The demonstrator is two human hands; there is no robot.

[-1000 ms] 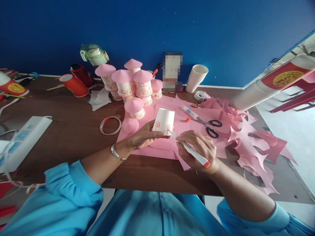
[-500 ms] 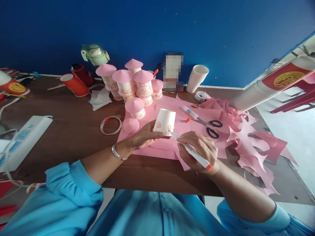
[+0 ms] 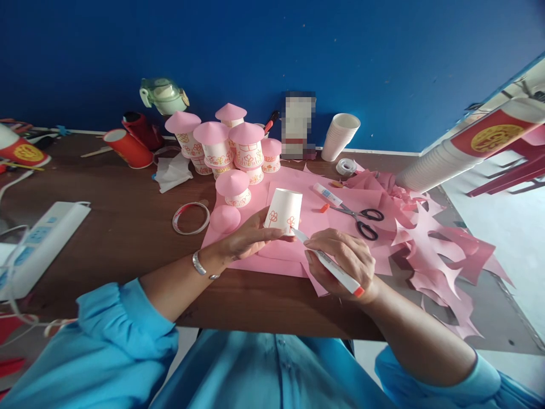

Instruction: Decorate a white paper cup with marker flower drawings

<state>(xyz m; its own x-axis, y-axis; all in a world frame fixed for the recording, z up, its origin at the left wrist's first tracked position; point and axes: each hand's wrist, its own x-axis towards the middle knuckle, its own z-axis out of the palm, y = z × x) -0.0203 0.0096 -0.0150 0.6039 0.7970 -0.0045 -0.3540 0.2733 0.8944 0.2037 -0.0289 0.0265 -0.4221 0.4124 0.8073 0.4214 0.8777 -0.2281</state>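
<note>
A white paper cup (image 3: 284, 203), held upside down, shows two flowers drawn in orange-red near its lower rim. My left hand (image 3: 249, 234) is closed round the cup's lower left, its thumb along the front and the other fingers mostly hidden behind. In my right hand (image 3: 343, 258) is a white marker (image 3: 338, 271) with an orange-red end, its tip at the stem of the right flower. Pink paper sheets (image 3: 281, 255) lie under both hands. Just beyond my left hand rest a pink paper cone (image 3: 225, 218) and a small cup piece with a cone roof (image 3: 232, 184).
Several decorated paper-cup towers (image 3: 247, 150) with pink roofs stand behind. Scissors (image 3: 360, 217), an orange cap (image 3: 325, 208) and a glue stick (image 3: 327, 193) lie right of the cup. A tape roll (image 3: 191, 218) and power strip (image 3: 46, 244) are left; paper scraps (image 3: 443, 244) lie right.
The marker tip makes small movements at the right flower's stem. My left hand keeps its hold on the cup, and the other things stay where they were.
</note>
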